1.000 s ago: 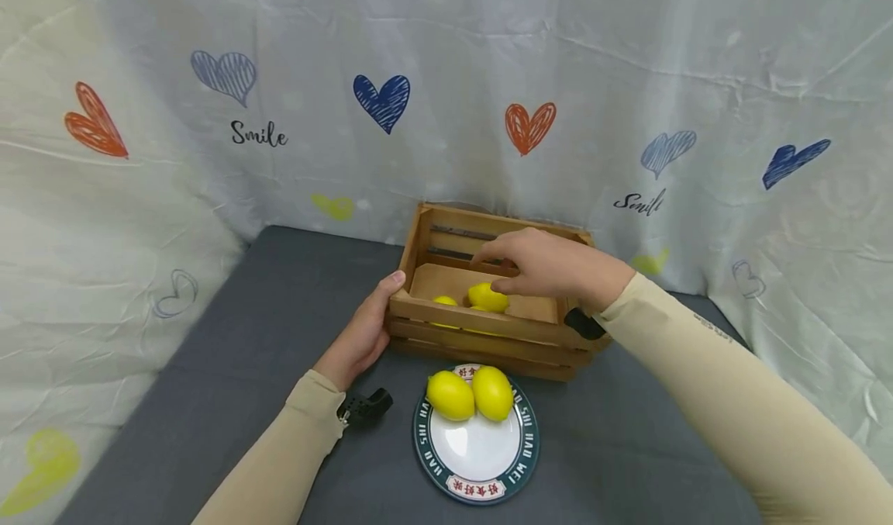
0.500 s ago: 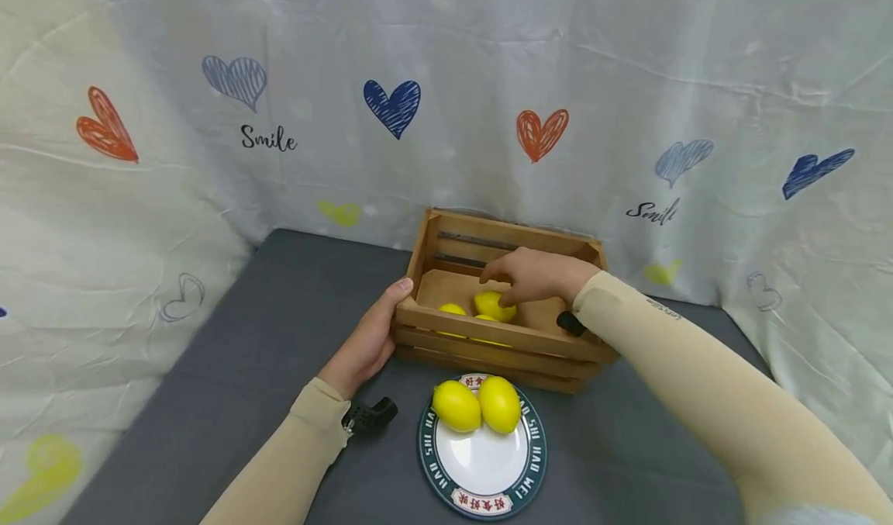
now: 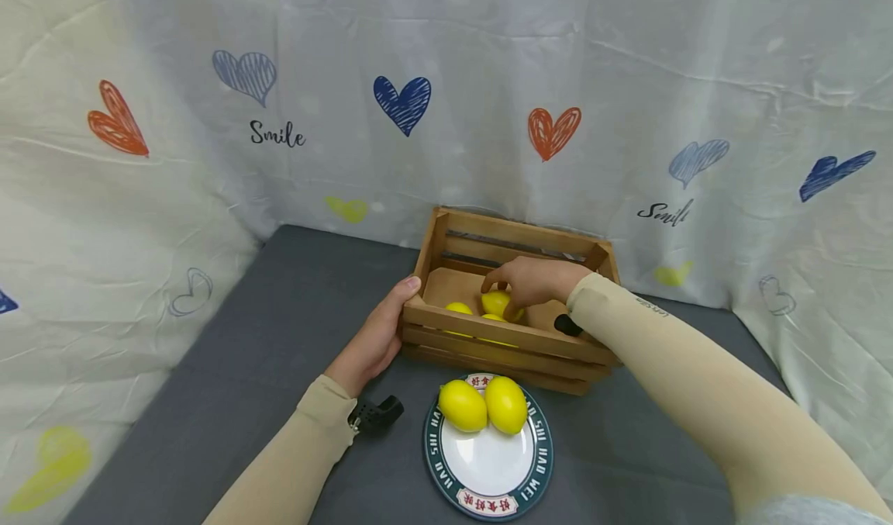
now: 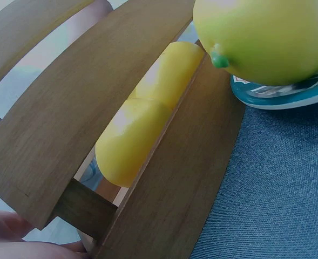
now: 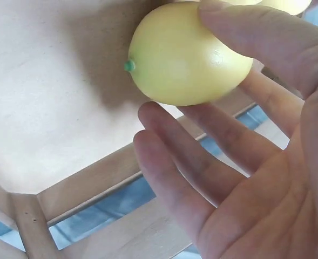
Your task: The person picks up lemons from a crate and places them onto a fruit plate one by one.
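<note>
Right hand (image 3: 536,281), as I see it remotely: thumb and fingers pinch a lemon (image 5: 185,54) inside the crate (image 3: 432,319), firmness uncertain; left hand (image 3: 380,331) grips the crate's left end. I judge this grasping; next calls for lifting clear.

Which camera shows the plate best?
The head view, because it looks down on most of the plate; two lemons cover only its far part. The left wrist view shows just a piece of its edge beneath a lemon; the right wrist view shows none.
</note>
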Motion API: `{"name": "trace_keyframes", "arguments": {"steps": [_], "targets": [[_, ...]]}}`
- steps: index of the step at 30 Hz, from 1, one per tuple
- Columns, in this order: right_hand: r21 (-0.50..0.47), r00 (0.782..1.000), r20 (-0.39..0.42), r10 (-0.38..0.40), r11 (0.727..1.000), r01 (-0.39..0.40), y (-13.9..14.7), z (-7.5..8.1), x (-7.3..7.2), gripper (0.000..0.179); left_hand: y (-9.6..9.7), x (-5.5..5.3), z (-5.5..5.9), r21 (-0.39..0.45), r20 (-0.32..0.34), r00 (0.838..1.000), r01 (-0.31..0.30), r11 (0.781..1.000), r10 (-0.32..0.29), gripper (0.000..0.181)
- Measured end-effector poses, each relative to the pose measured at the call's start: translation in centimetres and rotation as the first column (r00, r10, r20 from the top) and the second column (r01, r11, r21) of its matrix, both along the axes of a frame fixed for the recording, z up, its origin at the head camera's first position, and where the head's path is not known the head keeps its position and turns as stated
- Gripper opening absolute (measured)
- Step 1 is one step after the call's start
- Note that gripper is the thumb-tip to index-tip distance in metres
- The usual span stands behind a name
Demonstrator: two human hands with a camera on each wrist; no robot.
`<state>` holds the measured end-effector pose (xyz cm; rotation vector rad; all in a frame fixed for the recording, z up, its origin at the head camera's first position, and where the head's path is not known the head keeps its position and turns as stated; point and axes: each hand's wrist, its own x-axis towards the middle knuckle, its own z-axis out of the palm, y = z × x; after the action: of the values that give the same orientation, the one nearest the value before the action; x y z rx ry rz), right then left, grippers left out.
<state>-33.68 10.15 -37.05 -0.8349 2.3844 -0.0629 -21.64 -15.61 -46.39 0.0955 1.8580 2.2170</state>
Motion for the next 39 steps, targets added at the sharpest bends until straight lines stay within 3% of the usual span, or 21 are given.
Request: {"name": "trace_keyframes", "arguments": {"steps": [21,29,39], "targets": [[0.033,1.000,0.022,0.022,0.999,-0.022,-0.6,-0.1,0.2,0.056,0.0,0.0,0.1,-0.001,-0.005,1.000,-0.008,1.000,0.008,0.090],[0.018,0.999,-0.045,0.007,1.000,-0.007,0.3,1.3,0.2,0.061,0.2,-0.1,0.2,-0.012,-0.001,1.000,-0.014,1.000,0.014,0.091],[-0.027,0.996,-0.088,-0.024,0.999,0.022,1.9,3.8,1.5,0.061,0.3,-0.1,0.1,-0.019,0.019,0.999,-0.029,0.999,0.029,0.090]]}}
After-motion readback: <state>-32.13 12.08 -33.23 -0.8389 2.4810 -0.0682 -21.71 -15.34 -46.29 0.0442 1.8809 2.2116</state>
